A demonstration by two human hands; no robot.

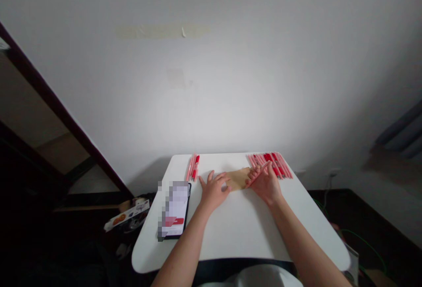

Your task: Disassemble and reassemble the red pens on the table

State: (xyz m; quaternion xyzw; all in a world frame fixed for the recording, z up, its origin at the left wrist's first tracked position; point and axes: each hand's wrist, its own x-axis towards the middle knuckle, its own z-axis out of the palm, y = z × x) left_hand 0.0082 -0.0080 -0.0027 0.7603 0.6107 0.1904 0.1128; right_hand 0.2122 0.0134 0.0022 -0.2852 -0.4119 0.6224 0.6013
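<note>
A small brown paper envelope (pixel 238 178) lies flat near the far middle of a white table (pixel 244 230). My left hand (pixel 213 190) rests on its left end, fingers spread and pressing down. My right hand (pixel 265 182) lies at its right end and pinches a red pen (pixel 256 176) that points toward the envelope. A row of several red pens (pixel 272 164) lies just behind my right hand at the table's far edge. A smaller group of red pens (pixel 193 167) lies at the far left.
A phone (pixel 175 210) with a lit screen lies on the table's left side. A white wall stands directly behind the table. A printed box (pixel 127 217) sits on the dark floor to the left.
</note>
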